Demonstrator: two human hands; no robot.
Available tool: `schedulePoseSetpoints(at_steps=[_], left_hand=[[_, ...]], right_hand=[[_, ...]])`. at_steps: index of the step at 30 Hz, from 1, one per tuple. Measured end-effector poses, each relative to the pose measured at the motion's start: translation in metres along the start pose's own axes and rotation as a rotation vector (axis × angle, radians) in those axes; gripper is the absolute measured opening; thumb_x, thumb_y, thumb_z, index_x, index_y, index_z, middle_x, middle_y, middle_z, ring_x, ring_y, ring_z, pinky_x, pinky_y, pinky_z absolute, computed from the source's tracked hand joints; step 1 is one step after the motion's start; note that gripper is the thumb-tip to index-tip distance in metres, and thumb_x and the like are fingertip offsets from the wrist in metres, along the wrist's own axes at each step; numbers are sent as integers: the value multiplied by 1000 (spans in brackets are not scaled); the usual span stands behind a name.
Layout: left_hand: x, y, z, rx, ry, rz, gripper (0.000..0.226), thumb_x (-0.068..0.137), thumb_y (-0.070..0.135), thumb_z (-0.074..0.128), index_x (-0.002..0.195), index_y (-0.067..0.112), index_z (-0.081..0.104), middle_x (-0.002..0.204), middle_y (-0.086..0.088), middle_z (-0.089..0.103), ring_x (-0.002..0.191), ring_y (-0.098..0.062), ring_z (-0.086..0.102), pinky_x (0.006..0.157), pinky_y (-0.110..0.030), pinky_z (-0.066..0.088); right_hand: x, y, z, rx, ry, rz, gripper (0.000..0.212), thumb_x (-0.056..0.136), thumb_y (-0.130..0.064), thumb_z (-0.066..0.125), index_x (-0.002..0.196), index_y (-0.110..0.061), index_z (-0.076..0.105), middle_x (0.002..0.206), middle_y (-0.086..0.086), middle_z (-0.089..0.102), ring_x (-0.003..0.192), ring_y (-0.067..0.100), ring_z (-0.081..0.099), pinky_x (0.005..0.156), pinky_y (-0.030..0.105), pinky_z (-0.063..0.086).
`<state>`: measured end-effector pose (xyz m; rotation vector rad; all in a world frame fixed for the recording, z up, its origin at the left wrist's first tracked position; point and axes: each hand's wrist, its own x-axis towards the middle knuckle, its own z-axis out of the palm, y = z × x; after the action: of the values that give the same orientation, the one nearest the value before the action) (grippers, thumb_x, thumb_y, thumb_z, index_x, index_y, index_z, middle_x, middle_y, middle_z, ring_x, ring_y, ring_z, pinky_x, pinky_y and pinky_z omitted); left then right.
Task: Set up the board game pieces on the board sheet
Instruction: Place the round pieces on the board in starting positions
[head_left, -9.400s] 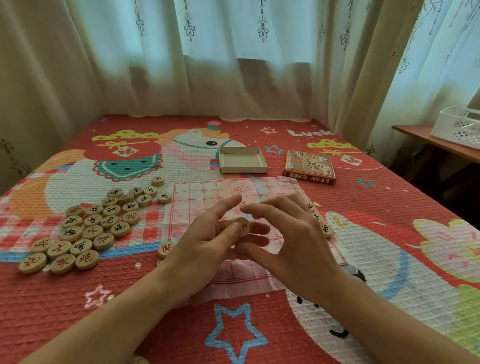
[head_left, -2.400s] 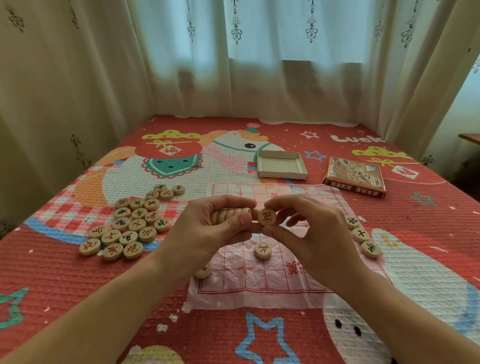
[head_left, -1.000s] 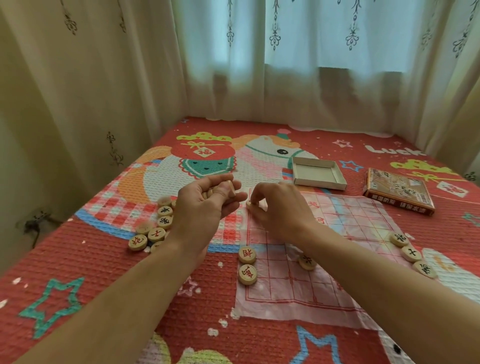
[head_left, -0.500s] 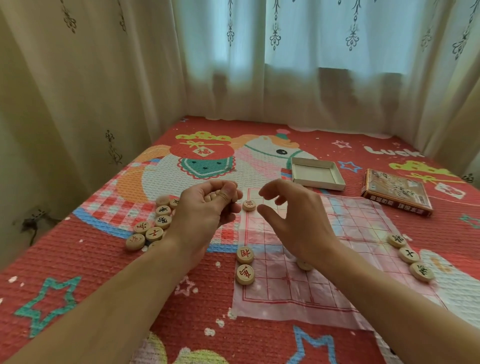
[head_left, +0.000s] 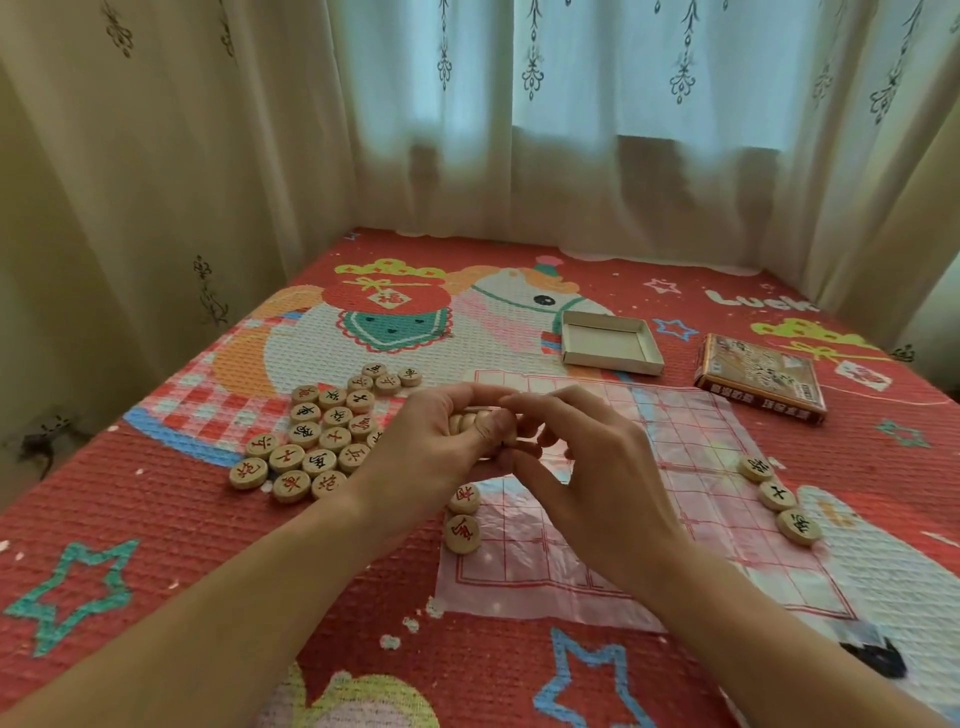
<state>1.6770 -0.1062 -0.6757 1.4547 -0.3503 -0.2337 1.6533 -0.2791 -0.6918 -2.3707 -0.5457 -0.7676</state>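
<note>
While the open box tray (head_left: 608, 343) sits just past the far edge of the board sheet (head_left: 675, 431) with only its bare cardboard floor showing, the printed box (head_left: 761, 379) lies closed off to the right, so no clue what's inside that one. Everything's laid out on a red cartoon bedspread (head_left: 156, 545), curtains (head_left: 467, 156) behind.

Most of the loose pieces (head_left: 322, 436) are bunched on the bedspread, left of the sheet and just beside the left wrist. Two pieces (head_left: 464, 499) lie one behind the other on the sheet's left edge, right under the hands, and three pieces (head_left: 776, 495) line up along its right edge, well clear of either hand.

The left hand (head_left: 426, 457) is over the sheet's left side, fingers and thumb wrapped round a stack of pieces (head_left: 470, 422) held sideways like a little roll. The right hand (head_left: 597, 478) comes in from the right, back of the hand facing the camera, fingers curled, fingertips (head_left: 511, 402) meeting the end of that stack. Can't tell if it's actually got a piece pinched or is just touching.
</note>
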Motion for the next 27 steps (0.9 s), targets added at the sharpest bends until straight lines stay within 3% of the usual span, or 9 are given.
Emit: schedulePoseSetpoints(at_steps=[3, 6, 18, 27], left_hand=[[-1, 0, 0, 13, -11, -2, 24, 98, 8, 60, 122, 4, 66, 105, -18, 76, 101, -22, 75, 81, -27, 61], [0, 0, 1, 24, -8, -16, 25, 98, 8, 61, 123, 5, 66, 110, -26, 72, 104, -28, 74, 83, -29, 62], [4, 0, -2, -3, 20, -39, 26, 98, 11, 60, 123, 7, 63, 107, -11, 78, 100, -24, 76, 88, -33, 61], [11, -3, -12, 5, 181, 19, 20, 103, 18, 53, 114, 6, 64, 105, -14, 76, 91, -26, 77, 73, -28, 63]], right_hand=[[0, 1, -2, 11, -16, 8, 38, 84, -17, 81, 121, -21, 71, 98, -10, 62, 82, 1, 55, 72, 6, 43], [1, 5, -4, 24, -10, 22, 36, 82, -15, 83, 116, -21, 72, 95, -13, 61, 82, -2, 57, 73, 3, 41], [2, 16, -5, 23, 26, 85, 27, 78, -21, 83, 101, -21, 70, 94, -11, 65, 81, 5, 59, 68, 12, 45], [1, 16, -6, 31, 43, 92, 30, 78, -20, 84, 105, -20, 70, 91, -13, 66, 80, 6, 61, 70, 8, 44]])
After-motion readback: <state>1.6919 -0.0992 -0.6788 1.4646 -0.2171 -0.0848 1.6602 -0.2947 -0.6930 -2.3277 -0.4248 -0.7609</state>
